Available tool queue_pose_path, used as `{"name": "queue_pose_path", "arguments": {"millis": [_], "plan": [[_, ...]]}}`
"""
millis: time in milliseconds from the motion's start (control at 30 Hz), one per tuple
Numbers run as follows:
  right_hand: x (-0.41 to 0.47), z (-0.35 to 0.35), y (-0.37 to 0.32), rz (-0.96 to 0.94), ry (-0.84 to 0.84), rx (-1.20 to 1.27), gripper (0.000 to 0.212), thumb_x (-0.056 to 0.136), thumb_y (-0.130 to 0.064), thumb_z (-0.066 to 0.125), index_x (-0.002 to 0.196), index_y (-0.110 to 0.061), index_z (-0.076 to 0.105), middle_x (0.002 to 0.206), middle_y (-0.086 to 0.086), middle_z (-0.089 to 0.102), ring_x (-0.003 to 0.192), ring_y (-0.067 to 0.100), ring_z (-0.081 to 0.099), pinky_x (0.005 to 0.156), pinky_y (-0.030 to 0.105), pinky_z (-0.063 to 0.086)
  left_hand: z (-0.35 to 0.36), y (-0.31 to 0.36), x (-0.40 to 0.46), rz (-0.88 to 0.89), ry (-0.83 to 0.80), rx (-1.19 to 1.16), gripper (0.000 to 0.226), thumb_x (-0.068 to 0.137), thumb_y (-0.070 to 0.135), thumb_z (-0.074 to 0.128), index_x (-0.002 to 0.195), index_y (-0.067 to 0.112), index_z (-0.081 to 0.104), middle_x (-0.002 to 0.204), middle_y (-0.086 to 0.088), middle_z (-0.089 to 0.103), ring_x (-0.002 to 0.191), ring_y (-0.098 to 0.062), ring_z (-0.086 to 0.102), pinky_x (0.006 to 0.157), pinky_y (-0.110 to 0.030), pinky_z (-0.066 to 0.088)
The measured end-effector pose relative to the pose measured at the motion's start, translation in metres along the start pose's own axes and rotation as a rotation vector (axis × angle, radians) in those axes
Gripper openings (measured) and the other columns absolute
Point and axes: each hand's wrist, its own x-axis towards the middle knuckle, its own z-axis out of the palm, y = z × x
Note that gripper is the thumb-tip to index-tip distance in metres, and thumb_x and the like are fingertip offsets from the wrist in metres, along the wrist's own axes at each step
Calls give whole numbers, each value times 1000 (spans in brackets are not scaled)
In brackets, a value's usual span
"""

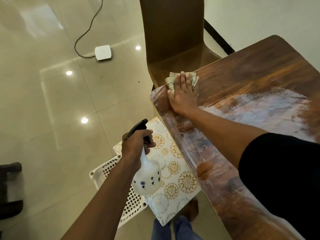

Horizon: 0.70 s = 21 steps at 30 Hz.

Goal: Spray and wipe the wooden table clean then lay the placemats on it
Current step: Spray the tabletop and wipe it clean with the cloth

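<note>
- The right hand (184, 94) lies flat, fingers straight, in the upper middle of the frame; its grip is open and it presses a folded cloth (192, 78) onto the tabletop (259, 75) at its near-left corner area, by the edge.
- The left hand (136, 144), lower middle, has its grip closed round the neck of a spray bottle (147, 177), a finger near the black trigger; the bottle hangs off the tabletop, above the placemats.
- The tabletop fills the right of the frame. Pale, streaky film covers its near strip and centre, which I judge to be spray not yet wiped off; the far part looks darker and clearer.
- The placemats (174, 172), patterned with gold rosettes, rest on a white lattice stool (110, 168) just left of the tabletop edge, in the lower middle.
- A brown chair (173, 40) stands at the top, tucked against the tabletop.
- Progress, as I judge it: spraying seems largely done, wiping is under way, and laying the placemats has not begun.
</note>
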Motion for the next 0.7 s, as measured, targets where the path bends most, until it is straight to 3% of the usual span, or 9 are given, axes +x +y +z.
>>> {"name": "queue_pose_path", "arguments": {"millis": [67,167,300,433,700], "plan": [[-12,10,-23,-75,-15,15,77,108,-57,15,165,-15,-14,173,8,-19,160,26,-17,127,56,-9,0,0,-1,-2,1,2,15,87,3,71,74,8,76,62,-10,65,63,-30,68,45,-24,37],[-29,24,-48,-246,-48,-20,75,108,-54,16,165,-17,-14,174,5,-19,160,22,-17,128,58,-6,3,1,-4,-9,-4,12,31,87,3,71,61,20,78,63,-9,65,60,-27,68,45,-23,37],[-30,23,-49,-320,-87,-24,75,109,-55,21,166,-19,-11,174,-1,-16,160,16,-17,128,54,-4,13,4,-8,-26,-14,39,10,86,7,74,76,4,74,66,-10,65,65,-28,68,42,-20,38],[-26,14,-23,-417,-119,-112,73,110,-55,20,166,-21,-11,174,-1,-16,160,15,-16,130,51,-1,27,7,-12,-27,-51,74,9,86,7,72,79,2,74,65,-10,65,66,-28,69,42,-24,38],[-32,-16,76,-35,-29,-55,74,110,-55,16,165,-19,-17,173,4,-21,159,23,-19,128,53,-8,37,5,-15,-37,-101,136,16,88,9,74,73,3,71,68,-12,65,65,-28,69,43,-25,39]]}}
